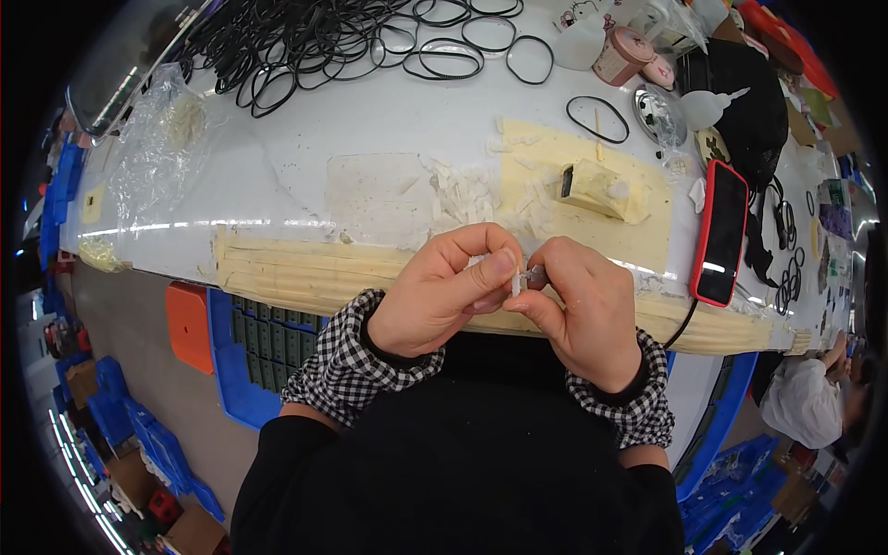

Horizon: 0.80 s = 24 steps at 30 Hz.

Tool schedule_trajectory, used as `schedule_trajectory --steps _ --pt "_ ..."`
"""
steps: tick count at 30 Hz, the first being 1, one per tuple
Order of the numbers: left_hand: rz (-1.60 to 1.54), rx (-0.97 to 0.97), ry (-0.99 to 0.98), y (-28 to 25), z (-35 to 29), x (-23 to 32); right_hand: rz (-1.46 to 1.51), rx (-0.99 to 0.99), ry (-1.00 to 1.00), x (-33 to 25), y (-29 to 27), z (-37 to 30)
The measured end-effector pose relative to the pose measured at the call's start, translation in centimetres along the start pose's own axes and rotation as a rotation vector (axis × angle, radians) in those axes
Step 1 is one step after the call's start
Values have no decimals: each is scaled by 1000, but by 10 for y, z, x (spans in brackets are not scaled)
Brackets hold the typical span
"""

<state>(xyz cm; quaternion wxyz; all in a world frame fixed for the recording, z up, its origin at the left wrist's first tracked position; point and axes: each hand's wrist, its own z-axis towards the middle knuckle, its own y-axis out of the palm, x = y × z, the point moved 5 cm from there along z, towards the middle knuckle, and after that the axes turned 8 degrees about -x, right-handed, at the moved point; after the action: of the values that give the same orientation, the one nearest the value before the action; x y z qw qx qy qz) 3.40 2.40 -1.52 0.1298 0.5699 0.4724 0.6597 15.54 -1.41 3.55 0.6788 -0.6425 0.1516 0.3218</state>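
Note:
Both my hands meet just above the table's near edge. My left hand (444,291) is closed, thumb against the fingers, on a small white piece (517,283) that stands up between the hands. My right hand (587,310) is closed round a small grey metal-looking piece (536,276), mostly covered by its fingers; its exact kind cannot be made out. The right thumb reaches the lower part of the white piece. Beyond the hands, whitish scraps (462,194) lie scattered, partly over a yellow sheet (536,148). On that sheet rests a yellow-wrapped block (606,194) with a dark end.
Many black rubber rings (305,46) pile up at the far left. A red-edged phone (721,231) lies at the right, with a cable. Clear plastic film (157,148) covers the left end. Below the taped edge stands a blue crate (227,361) of dark green pieces. Another person (803,402) is at far right.

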Motion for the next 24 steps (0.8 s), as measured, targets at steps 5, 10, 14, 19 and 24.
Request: schedule_trajectory --steps 5,10,14,19,24 --pt "-7 -15 18 -1 0 0 -1 -7 8 0 1 -1" --pt "-6 -20 14 -1 -1 -2 -38 -28 6 -3 0 -1" --pt "-10 -32 37 -1 -1 -1 -51 -16 -5 -4 -1 -1" --pt "-14 -35 27 -1 -1 0 -32 2 9 -5 -1 0" --pt "-21 -35 25 -1 -1 -1 -46 -7 3 -4 0 0"
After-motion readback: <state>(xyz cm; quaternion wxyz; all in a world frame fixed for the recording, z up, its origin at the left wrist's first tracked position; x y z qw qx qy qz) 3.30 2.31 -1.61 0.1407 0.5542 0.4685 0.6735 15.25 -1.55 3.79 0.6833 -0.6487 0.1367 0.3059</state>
